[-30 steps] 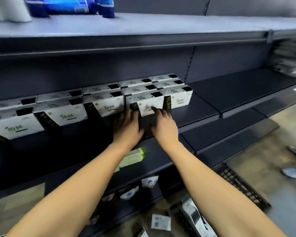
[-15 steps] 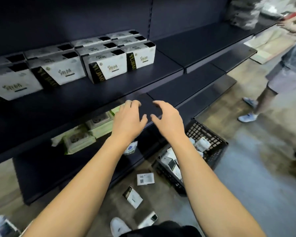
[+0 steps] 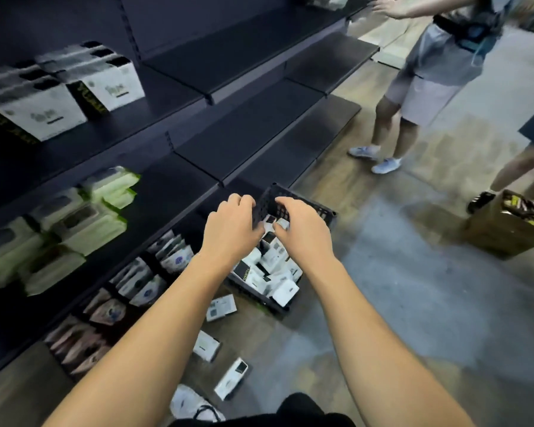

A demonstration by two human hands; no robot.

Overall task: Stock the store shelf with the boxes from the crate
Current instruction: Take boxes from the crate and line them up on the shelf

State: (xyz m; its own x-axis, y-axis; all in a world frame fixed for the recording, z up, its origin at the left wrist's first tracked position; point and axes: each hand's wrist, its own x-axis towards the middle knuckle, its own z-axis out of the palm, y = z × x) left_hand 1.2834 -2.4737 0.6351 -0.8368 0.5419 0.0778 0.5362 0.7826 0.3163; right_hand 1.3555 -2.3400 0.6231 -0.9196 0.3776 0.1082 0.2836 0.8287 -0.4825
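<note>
A black plastic crate point(image 3: 309, 207) sits on the floor against the shelving, filled with several small white and black boxes point(image 3: 275, 266). Both my hands hover just above its contents with fingers loosely curled downward, and neither holds anything. My left hand point(image 3: 232, 231) is over the crate's left side and my right hand point(image 3: 302, 234) is beside it. Their fingertips are hidden. Matching white boxes point(image 3: 105, 84) stand in rows on the dark upper shelf point(image 3: 142, 118) at the left. Three more boxes point(image 3: 221, 308) lie loose on the floor near the crate.
Green-and-white packs point(image 3: 84, 223) fill the lower shelf, with pouches point(image 3: 154, 278) beneath them. Bare dark shelf boards point(image 3: 253, 127) extend to the right. One person point(image 3: 429, 72) stands in the aisle, another's leg point(image 3: 524, 167) is at the right, and a brown carton point(image 3: 506, 226) sits on the floor.
My hands have left the shelved boxes and dropped down over the crate. My view has swung down and right, bringing the crate and the people in the aisle into sight.
</note>
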